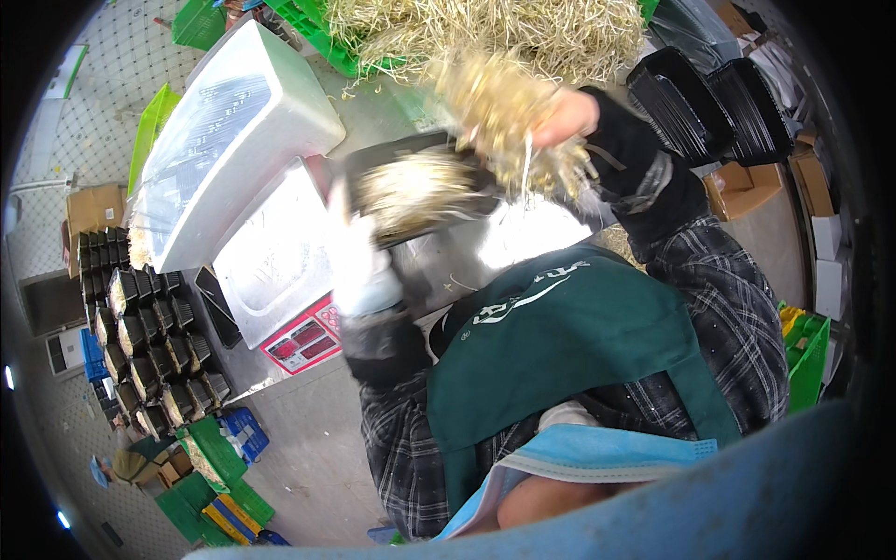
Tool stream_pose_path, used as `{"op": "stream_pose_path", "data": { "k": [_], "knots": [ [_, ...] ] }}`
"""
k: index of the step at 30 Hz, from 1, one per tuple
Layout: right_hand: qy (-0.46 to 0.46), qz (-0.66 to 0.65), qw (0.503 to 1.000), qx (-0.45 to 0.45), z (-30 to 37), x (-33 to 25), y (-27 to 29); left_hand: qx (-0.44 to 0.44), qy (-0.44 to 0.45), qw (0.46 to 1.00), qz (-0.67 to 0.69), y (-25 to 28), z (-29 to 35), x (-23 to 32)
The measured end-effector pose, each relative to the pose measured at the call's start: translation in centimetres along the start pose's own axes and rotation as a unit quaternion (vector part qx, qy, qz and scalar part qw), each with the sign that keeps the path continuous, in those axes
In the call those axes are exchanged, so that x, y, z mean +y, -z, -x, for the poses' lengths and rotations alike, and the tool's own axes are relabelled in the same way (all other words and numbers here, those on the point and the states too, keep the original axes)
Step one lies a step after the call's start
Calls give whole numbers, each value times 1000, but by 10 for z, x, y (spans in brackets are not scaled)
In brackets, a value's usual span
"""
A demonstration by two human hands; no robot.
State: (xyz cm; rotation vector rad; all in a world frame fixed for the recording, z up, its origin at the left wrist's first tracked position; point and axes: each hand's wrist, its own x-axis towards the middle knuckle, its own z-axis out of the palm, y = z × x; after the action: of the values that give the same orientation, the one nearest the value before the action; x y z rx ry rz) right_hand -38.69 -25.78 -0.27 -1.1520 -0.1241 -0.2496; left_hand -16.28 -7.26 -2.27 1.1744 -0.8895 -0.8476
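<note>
My right hand (566, 117) is closed round a thick clump of bean sprouts (499, 107), with loose strands hanging below it. To its left is a black plastic tray (387, 154) with a heap of bean sprouts (420, 191) in it. My left hand (364, 266), pale and smeared by motion, is at the tray's left side and seems to grip its edge; its fingers do not show clearly. Beyond both hands lies a big pile of bean sprouts (495, 33) in a green crate (322, 42).
A scale with a white pan (271, 247) and red-edged panel (303, 336) stands left of my left hand. Behind it is a white tub (303, 103) under clear film. Stacked black trays (686, 107) sit at the far right. Several filled trays (154, 345) are stacked at left.
</note>
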Motion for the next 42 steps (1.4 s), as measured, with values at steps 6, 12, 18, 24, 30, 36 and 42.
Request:
{"op": "stream_pose_path", "data": {
  "k": [6, 12, 18, 24, 30, 36, 42],
  "knots": [
    [-202, 673, 710, 46, -5, 56, -10, -6, 205, 962, 181, -52, 12, -46],
    [-106, 667, 725, 135, -1, 90, -36, 46, 188, 965, 176, -61, 16, -60],
    [-56, 656, 746, 100, 5, 38, -35, 10, 151, 946, 285, -50, 16, -44],
    [-66, 721, 680, 117, 6, 71, -44, 47, 159, 958, 234, -57, 23, -47],
    [-45, 734, 675, 60, 12, 72, -30, 62, 191, 953, 229, -42, 25, -77],
    [34, 678, 712, 179, 23, 42, -24, 52, 162, 939, 299, -51, 21, -67],
    [26, 723, 681, 113, 23, 58, -46, 52, 145, 957, 245, -50, 24, -73]
  ]
}}
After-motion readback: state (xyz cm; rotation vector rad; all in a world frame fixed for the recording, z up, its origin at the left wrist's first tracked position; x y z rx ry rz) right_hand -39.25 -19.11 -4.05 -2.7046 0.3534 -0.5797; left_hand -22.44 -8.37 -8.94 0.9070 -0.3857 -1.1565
